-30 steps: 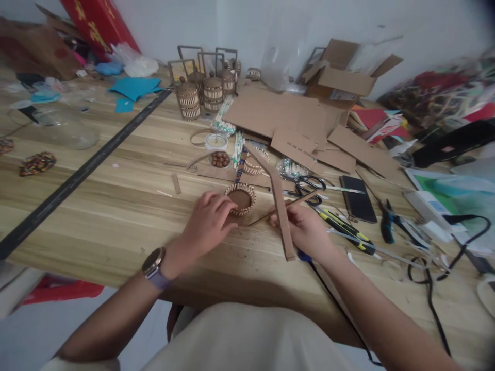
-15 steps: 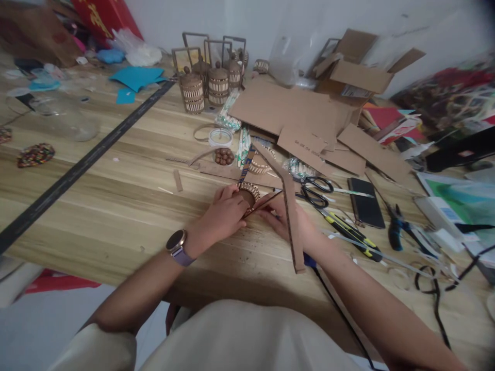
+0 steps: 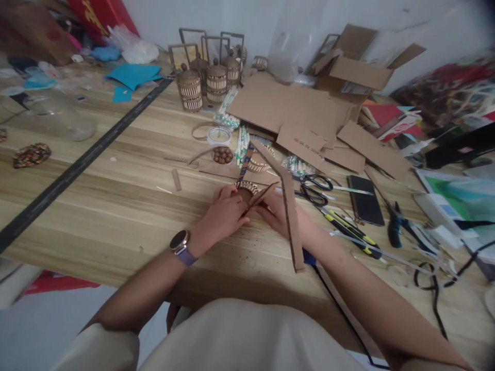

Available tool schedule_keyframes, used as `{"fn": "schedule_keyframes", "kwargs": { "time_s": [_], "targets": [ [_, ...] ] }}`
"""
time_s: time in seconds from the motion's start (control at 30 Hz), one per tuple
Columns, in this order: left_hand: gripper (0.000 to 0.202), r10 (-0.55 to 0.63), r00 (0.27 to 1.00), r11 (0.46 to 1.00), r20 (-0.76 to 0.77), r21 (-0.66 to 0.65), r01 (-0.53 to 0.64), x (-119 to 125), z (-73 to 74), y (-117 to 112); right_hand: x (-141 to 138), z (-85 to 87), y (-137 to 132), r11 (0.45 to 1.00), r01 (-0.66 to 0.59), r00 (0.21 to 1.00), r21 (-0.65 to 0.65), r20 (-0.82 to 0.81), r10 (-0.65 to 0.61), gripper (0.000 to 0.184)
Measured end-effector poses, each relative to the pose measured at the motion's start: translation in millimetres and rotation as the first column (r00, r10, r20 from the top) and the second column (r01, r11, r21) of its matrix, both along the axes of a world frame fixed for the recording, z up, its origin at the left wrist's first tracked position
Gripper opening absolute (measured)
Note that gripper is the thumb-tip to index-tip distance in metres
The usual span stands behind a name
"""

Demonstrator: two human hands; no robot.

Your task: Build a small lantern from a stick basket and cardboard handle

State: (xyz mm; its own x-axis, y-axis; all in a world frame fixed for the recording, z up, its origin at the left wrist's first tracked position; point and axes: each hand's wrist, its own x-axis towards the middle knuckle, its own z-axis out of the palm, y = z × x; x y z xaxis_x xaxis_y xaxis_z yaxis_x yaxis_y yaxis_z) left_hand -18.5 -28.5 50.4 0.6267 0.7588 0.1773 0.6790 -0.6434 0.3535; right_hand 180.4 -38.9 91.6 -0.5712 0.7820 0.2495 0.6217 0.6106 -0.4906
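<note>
My left hand (image 3: 227, 214), with a watch on its wrist, has its fingers curled on a small round cardboard piece (image 3: 246, 195) edged with pale, striped sticks. It rests low on the table. My right hand (image 3: 275, 210) pinches a thin cardboard strip (image 3: 263, 196), whose lower end touches or nearly touches the round piece's near edge; the exact contact is hidden by fingers. A bent cardboard handle frame (image 3: 288, 206) stands across my right wrist, joined to a second striped ring (image 3: 260, 161) or lying by it; I cannot tell which. Brown beads (image 3: 223, 154) sit just beyond.
Scissors (image 3: 315, 189), a yellow-black utility knife (image 3: 350, 232), a phone (image 3: 365, 200) and pliers (image 3: 406, 229) lie to the right. Cardboard sheets (image 3: 266, 105) and an opened box (image 3: 353, 72) are behind. Several striped lidded containers with handles (image 3: 189, 90) stand at the back.
The cardboard strip in my right hand has tilted, its upper end rising and showing more of its flat face. My left hand stays on the round piece. The whole view has shifted slightly.
</note>
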Motion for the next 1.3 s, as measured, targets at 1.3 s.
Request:
{"fn": "schedule_keyframes", "kwargs": {
  "time_s": [1.3],
  "targets": [
    [0.019,0.023,0.988,0.988,-0.154,0.151,0.001,2.5,-7.3,-1.2,-8.0,-6.0,9.1,0.998,-0.068,0.996,0.019,-0.052,0.068,0.016]
  ]
}}
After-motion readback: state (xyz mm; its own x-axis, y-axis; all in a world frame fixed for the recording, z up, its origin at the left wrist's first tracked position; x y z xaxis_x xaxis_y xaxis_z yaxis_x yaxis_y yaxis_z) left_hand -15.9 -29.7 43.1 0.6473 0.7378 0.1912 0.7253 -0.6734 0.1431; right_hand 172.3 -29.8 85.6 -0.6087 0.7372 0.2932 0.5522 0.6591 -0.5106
